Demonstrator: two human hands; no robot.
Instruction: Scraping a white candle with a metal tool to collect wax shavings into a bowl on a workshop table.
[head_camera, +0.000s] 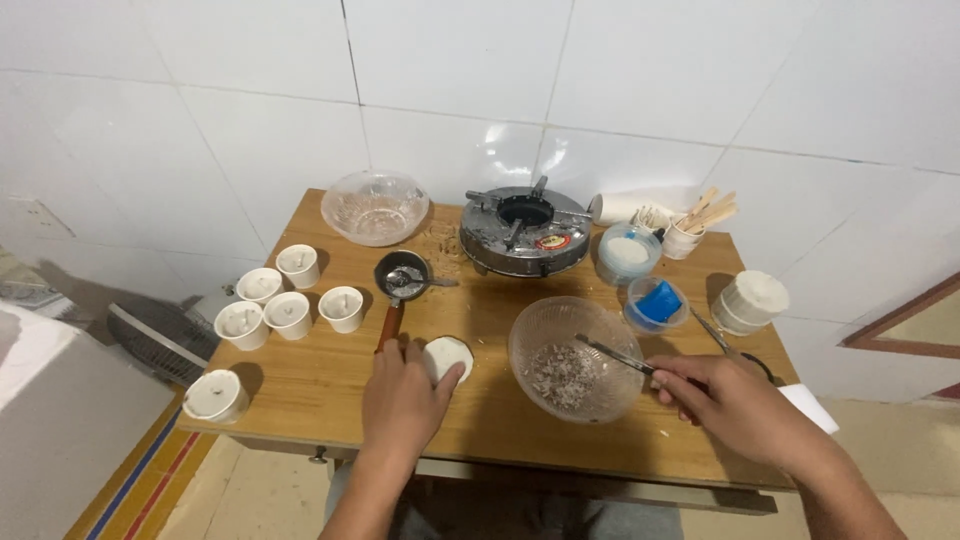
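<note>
A: Looking down from the head camera, what do we see our hands doing?

B: Our left hand (402, 398) rests on a wooden table (320, 385), fingers curled round a small white cup (447, 355) near the middle, likely steadying it. Our right hand (728, 400) pinches a metal spoon (612, 354) by its handle, its tip inside a glass bowl (575, 358) of pale flakes just right of the cup.

A: Any packaging?

B: A round blue-filled tub (657, 303) sits beyond the bowl; a burner (524, 231) with a red-and-yellow round sticker stands far centre. Five white cups (288, 297) cluster left.
</note>
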